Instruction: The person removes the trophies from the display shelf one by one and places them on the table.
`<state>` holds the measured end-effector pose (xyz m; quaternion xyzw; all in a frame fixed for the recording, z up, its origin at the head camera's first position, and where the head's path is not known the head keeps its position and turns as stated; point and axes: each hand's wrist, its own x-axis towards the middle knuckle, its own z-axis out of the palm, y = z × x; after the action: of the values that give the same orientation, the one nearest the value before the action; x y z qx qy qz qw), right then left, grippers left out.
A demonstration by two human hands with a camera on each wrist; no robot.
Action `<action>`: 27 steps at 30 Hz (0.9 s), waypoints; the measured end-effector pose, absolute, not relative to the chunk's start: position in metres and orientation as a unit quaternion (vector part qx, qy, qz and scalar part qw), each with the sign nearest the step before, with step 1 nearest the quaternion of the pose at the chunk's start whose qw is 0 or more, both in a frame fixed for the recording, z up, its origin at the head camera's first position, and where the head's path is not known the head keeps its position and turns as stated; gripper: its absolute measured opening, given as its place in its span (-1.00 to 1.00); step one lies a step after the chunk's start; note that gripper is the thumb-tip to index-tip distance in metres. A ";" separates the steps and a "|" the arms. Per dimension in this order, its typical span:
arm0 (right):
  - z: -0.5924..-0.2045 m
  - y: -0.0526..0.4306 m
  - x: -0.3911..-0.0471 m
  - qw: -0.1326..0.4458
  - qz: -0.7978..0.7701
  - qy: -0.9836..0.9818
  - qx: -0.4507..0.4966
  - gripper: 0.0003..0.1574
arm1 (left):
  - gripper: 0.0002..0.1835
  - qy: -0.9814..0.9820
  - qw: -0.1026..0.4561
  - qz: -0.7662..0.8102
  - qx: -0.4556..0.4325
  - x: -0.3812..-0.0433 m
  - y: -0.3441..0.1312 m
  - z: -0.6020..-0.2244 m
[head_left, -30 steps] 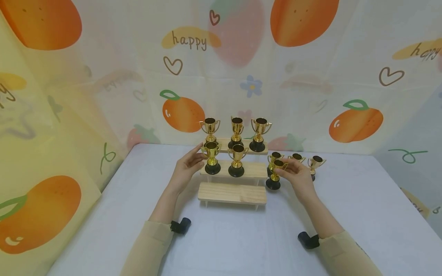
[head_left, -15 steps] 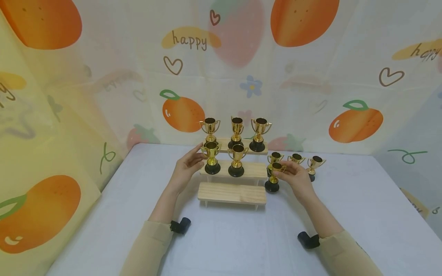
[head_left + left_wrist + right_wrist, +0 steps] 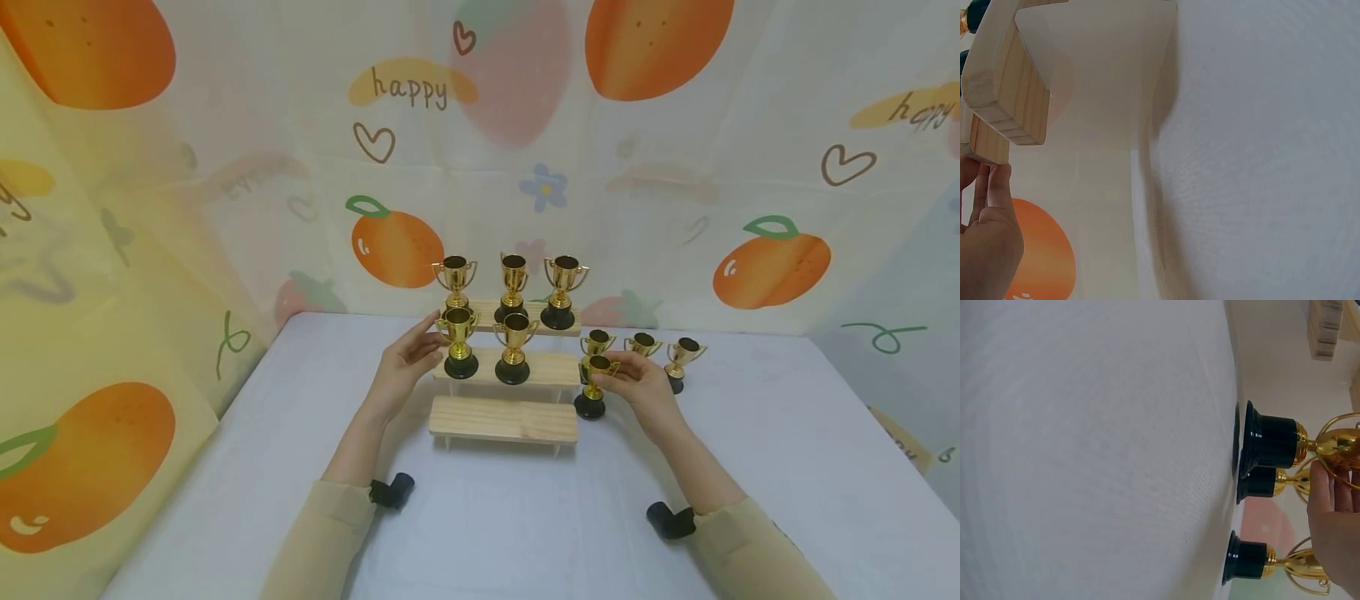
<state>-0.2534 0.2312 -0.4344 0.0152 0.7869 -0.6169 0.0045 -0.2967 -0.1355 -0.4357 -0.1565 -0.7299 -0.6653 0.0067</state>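
My right hand [image 3: 647,392] pinches a small gold trophy cup [image 3: 591,405] by its cup part, to the right of a three-step wooden stand [image 3: 502,419]. It is upright, its black base [image 3: 1272,440] close over the white cloth in the right wrist view. Fingers of my left hand [image 3: 405,371] reach the stand's left end; in the left wrist view the fingertips [image 3: 1000,172] touch the end of a wooden board [image 3: 991,140]. Three trophies, one of them a gold cup [image 3: 564,275], stand on the top step. The middle step bears two, including a left cup [image 3: 457,329].
Three more trophies stand on the white-clothed table [image 3: 765,450] behind and beside my right hand, the rightmost a gold cup [image 3: 684,354]. A printed curtain [image 3: 480,192] hangs behind the stand. Black wrist cameras, such as the right one [image 3: 670,521], sit on both wrists.
My right hand has shifted the held trophy slightly left and towards me over the first half second, then barely moved. My left hand stays at the stand.
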 end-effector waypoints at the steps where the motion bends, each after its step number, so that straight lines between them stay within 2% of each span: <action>1: -0.434 0.231 -0.253 0.004 -0.618 0.786 0.013 -0.27 | -0.30 -0.731 0.008 -0.664 -0.158 -0.297 -0.136 -0.436; 27: -0.435 0.233 -0.251 0.010 -0.625 0.781 0.000 -0.29 | -0.31 -0.738 0.004 -0.659 -0.145 -0.294 -0.134 -0.433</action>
<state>-0.2511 0.2328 -0.4353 0.0004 0.7807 -0.6248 0.0103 -0.2943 -0.1340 -0.4325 -0.1454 -0.7379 -0.6590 0.0036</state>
